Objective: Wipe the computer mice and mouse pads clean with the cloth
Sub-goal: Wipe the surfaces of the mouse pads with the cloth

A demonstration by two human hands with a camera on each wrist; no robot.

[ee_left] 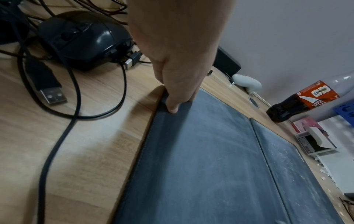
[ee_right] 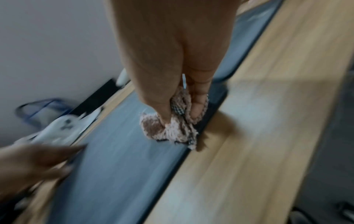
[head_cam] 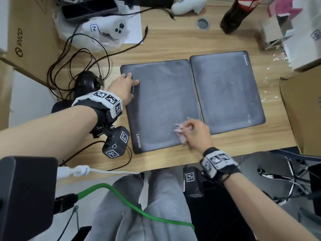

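Two dark grey Lenovo mouse pads lie side by side on the wooden desk (head_cam: 156, 159): the left pad (head_cam: 161, 101) and the right pad (head_cam: 225, 91), which is dusty with white specks. My right hand (head_cam: 192, 131) grips a bunched pink cloth (head_cam: 179, 133) (ee_right: 172, 127) against the left pad's near right corner. My left hand (head_cam: 125, 87) lies flat on that pad's far left edge, straight fingers (ee_left: 172, 104) pressing it down. A black wired mouse (head_cam: 86, 80) (ee_left: 84, 39) sits just left of that hand among cables.
Cardboard boxes stand at the left (head_cam: 26, 40) and right (head_cam: 302, 112) desk edges. White controllers (head_cam: 112, 28), a cola bottle (head_cam: 238, 14), small boxes and loose USB cables (ee_left: 47, 91) crowd the far side. White crumbs are scattered near the right pad. A chair base (head_cam: 291, 180) stands below.
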